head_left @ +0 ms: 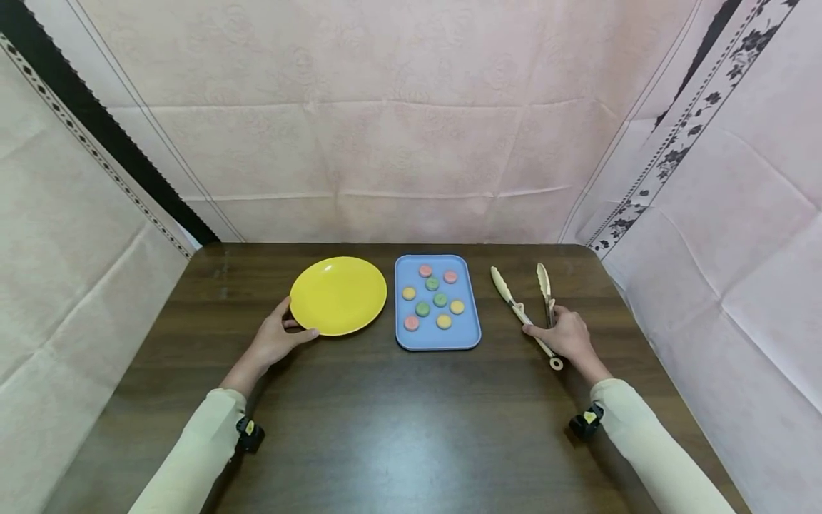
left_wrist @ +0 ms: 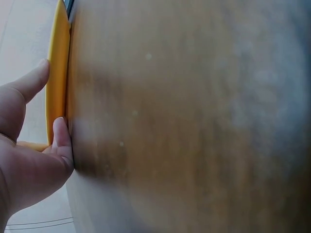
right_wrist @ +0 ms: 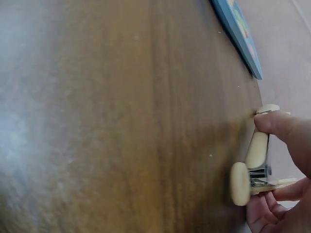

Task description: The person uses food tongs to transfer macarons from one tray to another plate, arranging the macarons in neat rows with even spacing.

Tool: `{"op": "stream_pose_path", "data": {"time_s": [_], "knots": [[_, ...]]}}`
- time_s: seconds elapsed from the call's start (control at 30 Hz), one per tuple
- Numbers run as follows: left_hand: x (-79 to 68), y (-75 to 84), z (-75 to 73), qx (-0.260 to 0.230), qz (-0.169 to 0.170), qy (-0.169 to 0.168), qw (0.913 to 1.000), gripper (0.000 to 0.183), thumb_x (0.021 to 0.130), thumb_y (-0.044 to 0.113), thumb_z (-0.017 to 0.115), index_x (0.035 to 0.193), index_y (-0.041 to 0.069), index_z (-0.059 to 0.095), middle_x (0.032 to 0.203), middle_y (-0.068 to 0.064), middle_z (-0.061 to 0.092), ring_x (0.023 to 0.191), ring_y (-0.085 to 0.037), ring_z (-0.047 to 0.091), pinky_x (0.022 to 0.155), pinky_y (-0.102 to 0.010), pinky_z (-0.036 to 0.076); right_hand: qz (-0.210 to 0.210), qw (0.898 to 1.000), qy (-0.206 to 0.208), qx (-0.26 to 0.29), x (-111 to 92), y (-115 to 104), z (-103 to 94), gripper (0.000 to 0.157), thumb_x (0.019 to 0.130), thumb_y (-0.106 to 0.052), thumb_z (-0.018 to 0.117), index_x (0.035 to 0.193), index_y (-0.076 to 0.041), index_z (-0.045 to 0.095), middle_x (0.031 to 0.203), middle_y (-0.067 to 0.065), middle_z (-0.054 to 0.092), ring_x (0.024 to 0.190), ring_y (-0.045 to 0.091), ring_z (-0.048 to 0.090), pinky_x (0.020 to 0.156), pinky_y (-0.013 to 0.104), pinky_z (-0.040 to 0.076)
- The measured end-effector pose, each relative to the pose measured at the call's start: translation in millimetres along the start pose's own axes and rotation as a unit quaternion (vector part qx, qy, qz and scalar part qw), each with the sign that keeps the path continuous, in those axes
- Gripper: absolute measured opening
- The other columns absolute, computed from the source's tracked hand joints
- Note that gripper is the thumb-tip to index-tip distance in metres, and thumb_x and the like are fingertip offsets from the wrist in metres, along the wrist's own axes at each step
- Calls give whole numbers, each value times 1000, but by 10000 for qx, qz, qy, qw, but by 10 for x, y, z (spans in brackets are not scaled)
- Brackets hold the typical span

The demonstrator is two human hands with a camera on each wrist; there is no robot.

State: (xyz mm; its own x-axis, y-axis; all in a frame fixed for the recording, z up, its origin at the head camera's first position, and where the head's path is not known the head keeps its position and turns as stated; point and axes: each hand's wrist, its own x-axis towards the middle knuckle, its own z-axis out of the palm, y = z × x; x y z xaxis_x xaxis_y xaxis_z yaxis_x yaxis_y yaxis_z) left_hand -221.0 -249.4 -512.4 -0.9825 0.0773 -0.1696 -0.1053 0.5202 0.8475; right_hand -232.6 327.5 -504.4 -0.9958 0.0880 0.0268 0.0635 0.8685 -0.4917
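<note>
My left hand (head_left: 276, 341) holds the round yellow plate (head_left: 338, 296) at its near left edge, with the thumb along the rim. In the left wrist view, fingertips (left_wrist: 61, 131) curl at the plate's lower edge, close to the table. On the right, my right hand (head_left: 565, 334) grips a pair of cream-coloured tongs (head_left: 503, 289) near their ring end, the thumb on one arm and fingers about the other. The tongs' arms stand spread apart, tips pointing away from me. Between the hands, a blue tray (head_left: 439, 342) carries several small pink, green and yellow macarons (head_left: 439, 300).
A dark wooden table (head_left: 398, 421) lies under everything. Pale patterned cloth (head_left: 385, 143) hangs behind it and along both sides. Each wrist wears a small black camera (head_left: 586, 422).
</note>
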Motion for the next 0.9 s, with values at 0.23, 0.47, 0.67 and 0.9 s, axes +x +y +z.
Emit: {"op": "stream_pose_path", "data": {"time_s": [0.23, 0.47, 0.67, 0.9], "knots": [[1, 8, -12, 65, 28, 6, 10000, 112, 90, 35, 80, 165, 6, 2, 167, -24, 15, 135, -43, 44, 94, -44, 53, 35, 9999, 64, 155, 17, -28, -63, 64, 83, -46, 81, 111, 9, 64, 84, 17, 62, 83, 35, 57, 75, 49, 48], [4, 6, -13, 78, -41, -7, 10000, 113, 91, 35, 80, 164, 5, 0, 167, -25, 14, 136, -43, 44, 96, -45, 51, 129, 9995, 261, -86, -8, -38, -109, 57, 81, -55, 81, 87, -3, 62, 74, 8, 61, 78, 35, 58, 73, 50, 46], [4, 9, -14, 77, -52, 19, 10000, 112, 90, 34, 80, 164, 4, 1, 167, -25, 15, 136, -42, 45, 97, -44, 51, -104, 9985, 536, -87, -50, 17, -193, 50, 83, -55, 80, 74, -11, 57, 64, -1, 55, 73, 32, 55, 69, 46, 41], [0, -3, -22, 95, -25, 24, 9999, 113, 90, 36, 81, 164, 5, 1, 167, -24, 14, 136, -42, 45, 94, -43, 53, -769, 9950, 603, -209, -90, 132, -389, 45, 84, -52, 81, 86, -9, 67, 64, -2, 57, 65, 24, 52, 63, 37, 39]]}}
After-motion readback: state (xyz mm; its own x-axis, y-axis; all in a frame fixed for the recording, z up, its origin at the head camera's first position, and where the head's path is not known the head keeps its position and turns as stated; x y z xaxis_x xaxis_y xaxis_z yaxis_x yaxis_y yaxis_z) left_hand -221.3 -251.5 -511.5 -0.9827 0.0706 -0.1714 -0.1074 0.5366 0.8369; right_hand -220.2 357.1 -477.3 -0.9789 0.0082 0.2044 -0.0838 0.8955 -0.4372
